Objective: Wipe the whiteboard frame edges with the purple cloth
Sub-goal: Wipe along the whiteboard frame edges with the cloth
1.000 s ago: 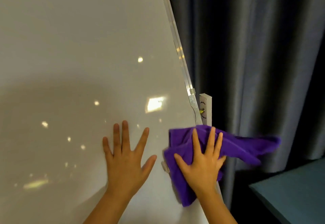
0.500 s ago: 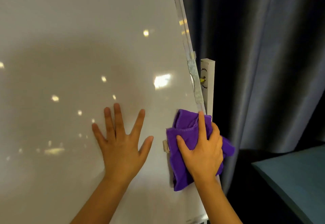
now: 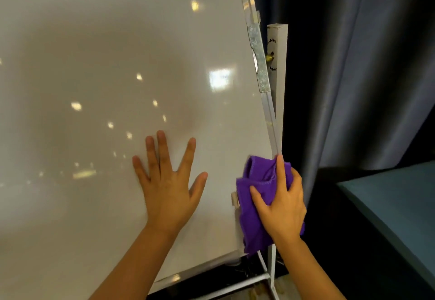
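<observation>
The whiteboard fills the left and middle of the view, tilted on its stand. Its silver frame edge runs down the right side. My right hand grips the bunched purple cloth around the lower part of that right edge, thumb on the board side, forefinger pointing up along the frame, other fingers wrapped behind. My left hand rests flat on the board surface with fingers spread, to the left of the cloth. The frame under the cloth is hidden.
A white stand post with a brass knob stands behind the right edge. Stand legs show below the board's bottom edge. Dark grey curtains hang at the right. A teal surface sits at lower right.
My right hand went from flat on the spread cloth to gripping it bunched around the right frame edge. The loose cloth end at the right is gathered in. The view has dipped lower.
</observation>
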Motion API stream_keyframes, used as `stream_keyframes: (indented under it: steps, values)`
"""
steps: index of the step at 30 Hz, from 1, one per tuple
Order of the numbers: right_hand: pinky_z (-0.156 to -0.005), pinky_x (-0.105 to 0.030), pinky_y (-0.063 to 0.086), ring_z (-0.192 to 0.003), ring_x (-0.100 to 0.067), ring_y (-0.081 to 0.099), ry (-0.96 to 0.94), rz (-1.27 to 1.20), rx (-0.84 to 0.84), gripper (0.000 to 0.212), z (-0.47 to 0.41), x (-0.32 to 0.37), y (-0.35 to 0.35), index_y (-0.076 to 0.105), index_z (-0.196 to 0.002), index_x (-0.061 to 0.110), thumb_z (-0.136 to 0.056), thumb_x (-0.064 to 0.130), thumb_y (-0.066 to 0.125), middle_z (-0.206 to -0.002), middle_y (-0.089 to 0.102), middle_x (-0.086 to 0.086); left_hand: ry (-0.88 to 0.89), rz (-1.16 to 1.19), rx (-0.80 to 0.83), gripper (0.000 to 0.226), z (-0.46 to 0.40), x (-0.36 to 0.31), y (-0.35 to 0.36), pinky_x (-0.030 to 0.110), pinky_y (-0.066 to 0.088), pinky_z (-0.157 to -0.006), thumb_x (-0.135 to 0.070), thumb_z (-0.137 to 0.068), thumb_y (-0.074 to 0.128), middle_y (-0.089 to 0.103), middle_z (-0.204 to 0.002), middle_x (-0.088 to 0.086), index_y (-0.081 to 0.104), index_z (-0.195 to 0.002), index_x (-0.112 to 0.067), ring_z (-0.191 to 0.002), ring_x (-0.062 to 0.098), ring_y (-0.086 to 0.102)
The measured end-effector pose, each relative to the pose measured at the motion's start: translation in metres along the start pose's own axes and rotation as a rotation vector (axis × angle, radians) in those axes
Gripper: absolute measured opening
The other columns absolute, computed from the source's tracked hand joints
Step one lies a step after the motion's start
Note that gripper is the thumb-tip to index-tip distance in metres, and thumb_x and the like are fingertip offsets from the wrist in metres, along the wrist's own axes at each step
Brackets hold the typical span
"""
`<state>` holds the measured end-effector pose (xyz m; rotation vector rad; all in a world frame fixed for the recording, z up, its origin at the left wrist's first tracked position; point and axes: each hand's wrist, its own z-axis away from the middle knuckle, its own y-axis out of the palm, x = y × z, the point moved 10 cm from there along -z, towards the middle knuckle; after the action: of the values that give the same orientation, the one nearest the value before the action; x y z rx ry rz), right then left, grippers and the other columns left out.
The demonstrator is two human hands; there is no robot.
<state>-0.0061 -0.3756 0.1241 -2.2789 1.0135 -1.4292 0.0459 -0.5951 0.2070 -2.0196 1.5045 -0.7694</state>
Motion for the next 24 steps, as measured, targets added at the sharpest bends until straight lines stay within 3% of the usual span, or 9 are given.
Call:
stream_keyframes:
  steps: [5,10,20,24]
  values:
    - [-0.074,-0.035,0.048,-0.115,-0.029,0.049,-0.117,-0.016,-0.150,0.088,-0.063,0.060,-0.026,0.005,-0.146,0.031,-0.077,0.073,0.040,-0.140,0.033,-0.013,-0.012,-0.015,0.010,0.070,-0.001,-0.004,0.002,0.052,-0.011,-0.113,-0.061,-0.089,0.024,-0.002,-0.158,0.018,0.002,-0.150,-0.034,-0.145,0.035,-0.011]
    - [-0.070,-0.036,0.052,-0.113,-0.028,0.051,-0.136,-0.031,-0.276,0.087,-0.103,0.097,-0.039,0.007,-0.147,0.027,-0.079,0.072,0.038,-0.141,0.033,-0.013,-0.001,0.002,-0.029,0.068,0.002,-0.005,0.002,0.052,-0.010,-0.114,-0.061,-0.090,0.023,-0.005,-0.159,0.017,0.006,-0.150,-0.034,-0.146,0.034,-0.009]
    - [-0.067,-0.027,0.039,-0.099,-0.030,0.058,-0.008,-0.019,-0.122,0.084,-0.007,0.002,-0.003,-0.007,-0.141,0.043,-0.073,0.073,0.033,-0.128,0.044,-0.012,0.027,0.001,-0.028,0.073,0.002,-0.002,0.002,0.054,-0.012,-0.113,-0.063,-0.087,0.025,-0.007,-0.158,0.017,0.001,-0.150,-0.034,-0.145,0.035,-0.012]
    - [-0.065,-0.029,0.040,-0.093,-0.031,0.059,0.065,0.060,-0.132,0.083,0.022,-0.022,0.004,0.004,-0.145,0.038,-0.075,0.070,0.034,-0.118,0.053,-0.013,0.107,-0.011,-0.005,0.067,0.009,-0.001,0.000,0.055,-0.013,-0.113,-0.061,-0.091,0.023,-0.010,-0.157,0.020,0.008,-0.150,-0.035,-0.144,0.037,-0.014]
